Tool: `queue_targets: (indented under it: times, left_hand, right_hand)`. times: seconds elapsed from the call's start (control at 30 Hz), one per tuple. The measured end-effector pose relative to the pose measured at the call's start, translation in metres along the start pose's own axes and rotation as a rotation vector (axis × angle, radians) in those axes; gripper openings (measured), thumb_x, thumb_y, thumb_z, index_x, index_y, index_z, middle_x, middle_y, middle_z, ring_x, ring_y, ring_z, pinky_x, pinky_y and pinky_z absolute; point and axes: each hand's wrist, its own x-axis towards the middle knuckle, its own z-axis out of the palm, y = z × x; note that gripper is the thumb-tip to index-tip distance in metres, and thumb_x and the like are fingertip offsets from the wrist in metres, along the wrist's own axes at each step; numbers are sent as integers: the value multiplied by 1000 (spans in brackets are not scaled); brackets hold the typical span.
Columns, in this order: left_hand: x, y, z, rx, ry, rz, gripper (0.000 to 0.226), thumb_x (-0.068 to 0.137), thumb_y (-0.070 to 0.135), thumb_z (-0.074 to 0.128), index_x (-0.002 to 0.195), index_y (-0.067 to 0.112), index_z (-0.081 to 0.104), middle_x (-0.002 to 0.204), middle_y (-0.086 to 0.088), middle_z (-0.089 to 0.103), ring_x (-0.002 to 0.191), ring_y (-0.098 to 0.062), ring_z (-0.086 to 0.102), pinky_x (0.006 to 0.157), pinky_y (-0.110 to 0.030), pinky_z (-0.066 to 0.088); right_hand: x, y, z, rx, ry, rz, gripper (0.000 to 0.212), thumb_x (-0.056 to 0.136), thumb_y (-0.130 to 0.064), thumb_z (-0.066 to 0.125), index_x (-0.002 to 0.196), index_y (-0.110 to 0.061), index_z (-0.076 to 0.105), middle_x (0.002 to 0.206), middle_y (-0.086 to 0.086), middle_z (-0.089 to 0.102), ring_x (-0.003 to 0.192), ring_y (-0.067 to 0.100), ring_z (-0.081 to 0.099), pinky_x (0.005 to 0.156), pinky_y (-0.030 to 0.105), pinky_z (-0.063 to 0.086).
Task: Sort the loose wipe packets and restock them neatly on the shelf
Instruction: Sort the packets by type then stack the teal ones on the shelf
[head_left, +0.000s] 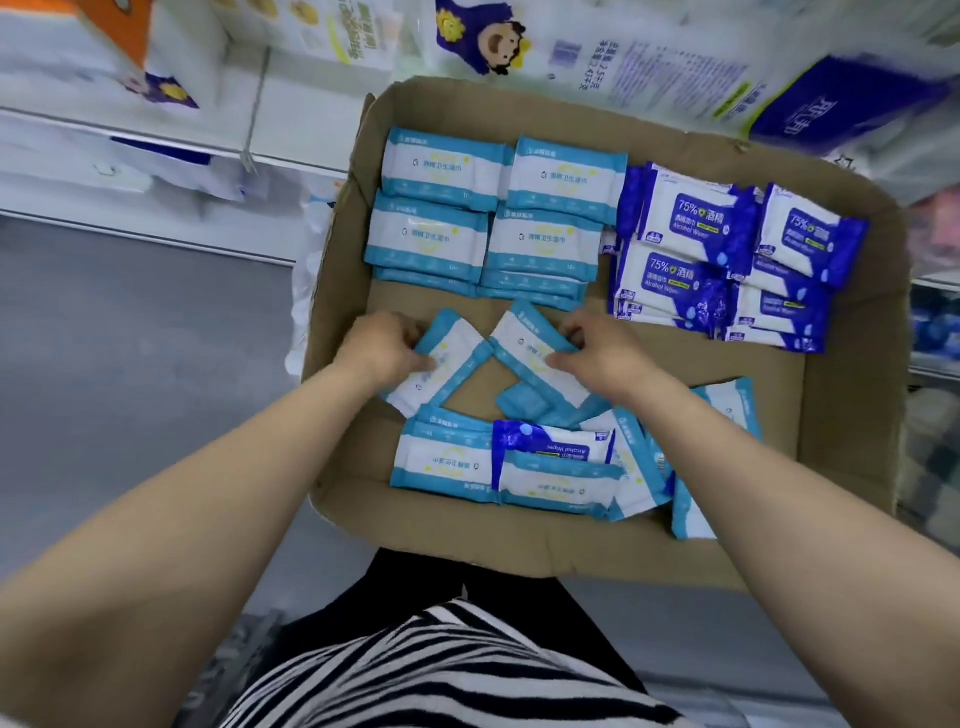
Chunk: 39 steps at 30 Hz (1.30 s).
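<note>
Left hand (382, 349) on teal packet (441, 364)

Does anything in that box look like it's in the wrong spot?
Yes. One dark blue alcohol wipes packet lies upside down in the unsorted light blue pile near the person, away from the dark blue stack.

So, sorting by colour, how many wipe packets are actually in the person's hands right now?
Light blue: 2, the left packet under the left hand and the right packet under the right hand.
Dark blue: 0.
Total: 2.
</note>
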Motion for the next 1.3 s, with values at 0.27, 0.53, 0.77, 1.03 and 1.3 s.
queue_targets:
  times: [0.27,0.53,0.77,1.03,1.3]
  left_hand:
    - [11,24,-50,-267,73,158,27,82,31,76,106,22,67,105,3,67,95,-16,62,82,-30,50]
    - [48,66,-101,239,383,370,41,89,34,65,129,24,60,133,-7,56,125,-28,45,102,-44,41]
    - [47,52,-64,375,195,364,58,94,39,56,147,24,37,160,-6,19,145,-30,18,115,-48,26]
    - [17,34,-33,292,317,471,47,91,39,61,132,18,56,138,-11,50,131,-31,39,105,-44,37]
    - [-28,6,43,292,-253,268,41,71,50,79,101,24,67,102,8,66,100,-15,59,90,-34,49]
  right_hand:
    - [7,-19,-41,22,106,-147,30,93,-20,61,123,-27,62,122,-2,65,110,18,60,84,27,47]
    - [56,-57,-96,-365,214,-224,44,90,-31,64,133,-30,54,134,5,54,128,29,46,101,43,43]
    - [62,-38,-58,-435,74,-281,56,93,-28,62,147,-25,44,156,11,30,143,30,25,115,42,29]
    - [24,8,-15,-449,-59,-275,47,85,-34,72,129,-26,60,133,4,57,124,23,49,100,33,43]
    - [10,34,-1,-508,-13,-315,18,74,-35,80,86,-26,70,98,-3,68,98,22,62,83,33,49]
